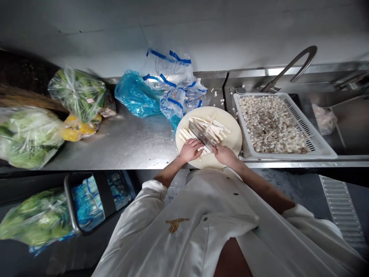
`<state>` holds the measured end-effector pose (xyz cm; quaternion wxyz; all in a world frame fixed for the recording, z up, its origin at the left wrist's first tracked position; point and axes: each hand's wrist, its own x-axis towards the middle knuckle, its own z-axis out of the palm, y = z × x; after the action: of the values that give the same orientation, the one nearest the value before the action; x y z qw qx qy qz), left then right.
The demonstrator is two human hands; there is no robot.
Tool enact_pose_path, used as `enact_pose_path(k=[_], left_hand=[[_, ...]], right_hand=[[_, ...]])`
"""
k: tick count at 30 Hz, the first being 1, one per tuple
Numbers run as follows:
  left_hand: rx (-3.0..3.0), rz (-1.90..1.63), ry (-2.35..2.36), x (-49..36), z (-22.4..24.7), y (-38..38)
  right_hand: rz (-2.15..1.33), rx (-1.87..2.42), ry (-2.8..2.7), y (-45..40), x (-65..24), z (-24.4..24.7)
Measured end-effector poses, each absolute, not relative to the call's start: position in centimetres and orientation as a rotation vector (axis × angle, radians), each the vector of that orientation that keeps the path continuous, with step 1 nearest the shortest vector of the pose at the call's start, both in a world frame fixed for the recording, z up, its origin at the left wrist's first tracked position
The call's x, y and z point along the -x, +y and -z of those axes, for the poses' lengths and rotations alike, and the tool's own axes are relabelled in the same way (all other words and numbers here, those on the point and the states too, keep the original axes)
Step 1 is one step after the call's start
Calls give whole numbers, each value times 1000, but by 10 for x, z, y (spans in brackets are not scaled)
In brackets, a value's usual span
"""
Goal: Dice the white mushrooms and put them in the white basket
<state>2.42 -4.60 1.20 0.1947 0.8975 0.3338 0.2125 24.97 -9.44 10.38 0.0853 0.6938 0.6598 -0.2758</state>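
A round cream cutting board lies at the counter's front edge with long white strips on it, which look like cut mushroom. My right hand is closed around the handle of a cleaver, whose broad blade slants up to the left across the strips. Beside the blade, my left hand presses bent fingers onto a bunch of strips at the board's near left. Small cut bits lie under and around the fingers, partly hidden by the hands.
Right of the board, a white slotted basket of diced pieces stands by a sink with a faucet. Crumpled plastic bags lie behind it. Bagged green vegetables sit at left. A metal-framed cart stands below.
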Motion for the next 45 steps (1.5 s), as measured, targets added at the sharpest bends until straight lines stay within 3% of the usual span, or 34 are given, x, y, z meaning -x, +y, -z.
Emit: enact_pose_path(k=[6,15,26,37,45], left_hand=[[-2504,-619,960,-24,-10,-49],[-2452,-667,1026,-21,-6,-51],[-2496,-627,976,-17,-16,-49],[-2460,-653,990,16,-14,-73],[-2483,-649,1014,4,-8,-58]], right_hand=[[801,-2058,1801,-134,-259,-107],[782,-2043,1887,-123,-254,-122],[865,-2073,2029,-86,-243,-96],[743,-2142,1939,-113,-238,-117],[785,-2048,1900,-123,-243,-104]])
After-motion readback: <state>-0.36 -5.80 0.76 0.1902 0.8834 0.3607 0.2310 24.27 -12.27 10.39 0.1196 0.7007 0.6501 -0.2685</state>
